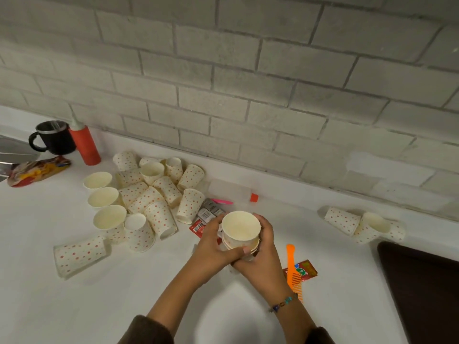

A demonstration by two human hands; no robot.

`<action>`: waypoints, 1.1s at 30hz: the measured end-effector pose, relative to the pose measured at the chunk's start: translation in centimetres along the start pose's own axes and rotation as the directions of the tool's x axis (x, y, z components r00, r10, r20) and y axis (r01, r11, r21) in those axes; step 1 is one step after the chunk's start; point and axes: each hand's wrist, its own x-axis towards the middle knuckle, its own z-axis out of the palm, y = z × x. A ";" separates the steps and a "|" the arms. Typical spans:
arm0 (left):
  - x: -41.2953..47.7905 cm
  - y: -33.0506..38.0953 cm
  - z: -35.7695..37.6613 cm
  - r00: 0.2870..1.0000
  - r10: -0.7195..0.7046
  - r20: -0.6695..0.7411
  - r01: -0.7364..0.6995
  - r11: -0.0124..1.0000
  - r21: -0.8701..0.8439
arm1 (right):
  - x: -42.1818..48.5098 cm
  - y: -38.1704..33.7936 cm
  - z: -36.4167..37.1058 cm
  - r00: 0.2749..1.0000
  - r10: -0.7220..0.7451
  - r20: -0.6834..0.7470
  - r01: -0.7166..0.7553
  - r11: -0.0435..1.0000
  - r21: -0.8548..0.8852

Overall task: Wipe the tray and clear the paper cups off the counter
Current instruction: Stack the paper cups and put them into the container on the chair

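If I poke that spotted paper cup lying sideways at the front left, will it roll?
Probably. The red-dotted paper cup lies sideways, so it would likely roll, curving because it tapers. Thin paper: probably light, easily squashed.

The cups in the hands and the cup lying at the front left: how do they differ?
The held cups are nested and upright; the front-left cup lies on its side. The left hand and right hand grip the held cups; nothing touches the front-left cup. Both are pale paper cups.
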 end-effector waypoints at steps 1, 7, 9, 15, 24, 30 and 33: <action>0.2 -0.1 -0.6 0.998 -0.016 0.060 0.017 1.000 -0.015 | 0.1 0.1 -0.3 1.000 0.002 -0.015 -0.002 1.000 -0.007; 7.0 -2.2 -7.0 0.996 -0.077 0.037 0.072 0.990 0.118 | -0.3 0.3 -2.1 0.995 0.052 -0.080 -0.053 0.999 -0.010; 11.2 -3.9 -8.0 0.987 -0.022 -0.157 0.098 0.864 0.495 | -0.8 0.6 -2.5 0.992 0.072 -0.107 -0.074 0.997 -0.011; 16.5 -8.6 -7.6 0.988 0.023 -0.155 0.127 0.459 0.879 | -3.2 1.1 -3.0 0.966 0.101 -0.236 -0.110 0.994 -0.027; 12.5 -7.4 -5.0 0.922 0.273 -0.273 0.103 0.506 0.856 | -7.4 1.6 -5.1 0.942 0.131 -0.309 -0.156 0.986 -0.057; 2.9 -4.0 -0.4 0.882 0.340 -0.325 -0.238 0.918 0.317 | -11.2 1.8 -8.1 0.935 0.070 -0.346 -0.121 0.984 -0.128; -2.7 -3.5 3.5 0.951 0.204 -0.231 -0.181 0.976 0.120 | -14.0 1.9 -10.2 0.931 0.085 -0.354 -0.151 0.975 -0.164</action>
